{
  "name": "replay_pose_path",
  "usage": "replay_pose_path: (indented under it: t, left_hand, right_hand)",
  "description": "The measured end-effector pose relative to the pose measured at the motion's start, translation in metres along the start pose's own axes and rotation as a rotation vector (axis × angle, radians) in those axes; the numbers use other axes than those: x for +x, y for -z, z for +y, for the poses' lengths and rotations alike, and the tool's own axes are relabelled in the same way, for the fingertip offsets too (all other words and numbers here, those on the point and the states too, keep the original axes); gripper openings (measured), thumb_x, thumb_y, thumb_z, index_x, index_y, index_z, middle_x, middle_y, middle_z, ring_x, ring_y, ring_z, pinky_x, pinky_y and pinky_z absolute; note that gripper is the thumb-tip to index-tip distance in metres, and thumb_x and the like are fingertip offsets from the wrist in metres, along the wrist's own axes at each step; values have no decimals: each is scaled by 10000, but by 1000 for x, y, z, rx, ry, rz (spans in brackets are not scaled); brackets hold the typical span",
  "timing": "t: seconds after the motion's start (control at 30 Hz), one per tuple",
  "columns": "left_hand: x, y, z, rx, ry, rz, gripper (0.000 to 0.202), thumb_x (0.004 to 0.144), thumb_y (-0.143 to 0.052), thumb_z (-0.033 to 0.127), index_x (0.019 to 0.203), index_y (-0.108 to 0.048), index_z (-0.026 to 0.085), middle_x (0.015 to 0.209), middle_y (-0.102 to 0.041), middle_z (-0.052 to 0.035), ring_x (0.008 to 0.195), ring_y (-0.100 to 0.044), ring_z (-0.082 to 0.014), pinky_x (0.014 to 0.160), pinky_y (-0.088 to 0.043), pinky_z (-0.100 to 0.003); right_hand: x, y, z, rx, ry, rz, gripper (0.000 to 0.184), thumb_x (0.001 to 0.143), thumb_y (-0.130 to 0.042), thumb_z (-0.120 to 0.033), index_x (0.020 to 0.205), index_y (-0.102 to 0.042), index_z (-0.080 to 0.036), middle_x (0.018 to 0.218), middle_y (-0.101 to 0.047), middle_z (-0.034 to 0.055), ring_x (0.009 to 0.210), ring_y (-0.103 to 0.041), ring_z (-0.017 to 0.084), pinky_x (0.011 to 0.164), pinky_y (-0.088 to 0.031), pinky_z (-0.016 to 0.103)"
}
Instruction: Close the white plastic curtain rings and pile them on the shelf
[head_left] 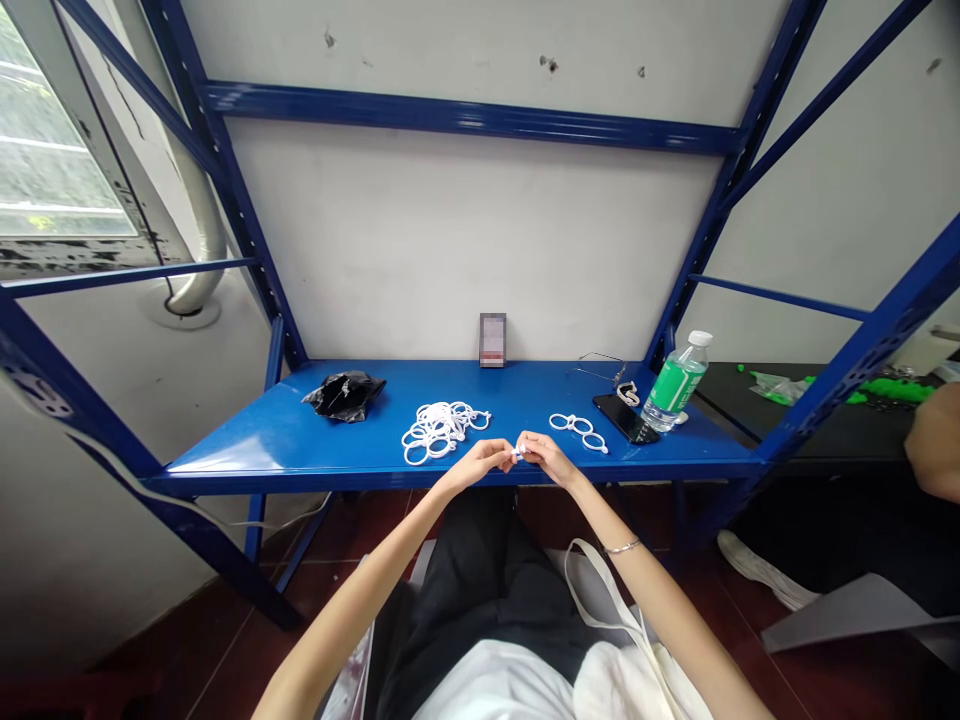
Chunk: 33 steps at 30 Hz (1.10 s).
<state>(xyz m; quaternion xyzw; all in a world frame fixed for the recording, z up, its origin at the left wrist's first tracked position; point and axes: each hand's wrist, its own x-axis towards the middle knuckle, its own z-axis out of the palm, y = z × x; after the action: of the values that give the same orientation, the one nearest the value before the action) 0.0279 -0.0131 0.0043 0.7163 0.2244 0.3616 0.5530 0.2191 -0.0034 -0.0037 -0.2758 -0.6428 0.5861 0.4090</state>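
Note:
My left hand (486, 461) and my right hand (546, 456) meet at the front edge of the blue table, fingers pinched together. Between their fingertips is a small white piece (517, 453), mostly covered, so its exact kind cannot be made out. Left of my hands lies a pile of white plastic rings (439, 428), several of them overlapping. To the right, a short row of joined white rings (578, 431) lies flat on the table, apart from my right hand.
A crumpled black plastic bag (345, 396) lies on the blue table (255, 430) at left. At right are a black phone (627, 418), a water bottle (677, 382) and a coiled white cable (628, 394). A small box (493, 340) stands against the wall. Another person's arm (934, 440) shows at far right.

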Motion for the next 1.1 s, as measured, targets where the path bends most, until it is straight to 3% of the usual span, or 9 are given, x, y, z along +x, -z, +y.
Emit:
replay_pose_path:
  t: [0.3, 0.53, 0.67, 0.87, 1.0, 1.1]
  left_hand:
    - [-7, -1, 38, 596, -85, -11, 333, 923, -422, 366, 772, -632, 157, 713, -631, -27, 664, -552, -147, 668, -400, -251]
    - [-11, 3, 47, 788, -183, 59, 242, 901, -472, 315, 843, -667, 184, 794, -659, -83, 756, -578, -208, 679, -401, -279]
    - [-12, 19, 52, 973, -157, 139, 263, 921, -438, 288, 844, -664, 177, 810, -654, -100, 777, -576, -224, 696, -403, -299]
    - [-20, 58, 60, 1371, -50, 391, 283, 928, -388, 191, 870, -665, 170, 876, -658, -112, 826, -558, -244, 689, -412, -320]
    - [-26, 79, 49, 1519, 12, 527, 308, 935, -364, 177, 872, -666, 165, 902, -649, -122, 871, -548, -262, 699, -422, -337]
    - [-27, 89, 33, 1531, 49, 564, 312, 938, -357, 186, 912, -668, 168, 948, -645, -126, 903, -555, -262, 704, -435, -335]
  right_hand:
    - [0, 0, 5, -46, 19, 10, 285, 844, -572, -443, 766, -590, -169, 653, -551, -3, 561, -445, 108, 530, -332, 241]
    - [1, -1, 5, -71, 77, 43, 235, 838, -591, -390, 903, -671, -179, 869, -634, 38, 703, -551, 138, 689, -443, 288]
    - [3, -1, 3, -68, 118, 62, 229, 847, -576, -353, 994, -670, -204, 1104, -630, 69, 870, -593, 166, 772, -465, 310]
    - [4, 18, -8, -347, 102, 94, 262, 848, -558, -341, 1057, -659, -218, 1140, -637, 74, 1052, -584, 218, 933, -444, 397]
    - [3, 35, -8, -443, 91, 118, 272, 862, -533, -339, 1078, -654, -226, 1153, -635, 67, 1113, -563, 225, 986, -423, 418]
    - [4, 42, -2, -467, 74, 145, 270, 861, -535, -326, 1083, -655, -232, 1154, -636, 63, 1125, -561, 225, 1002, -417, 425]
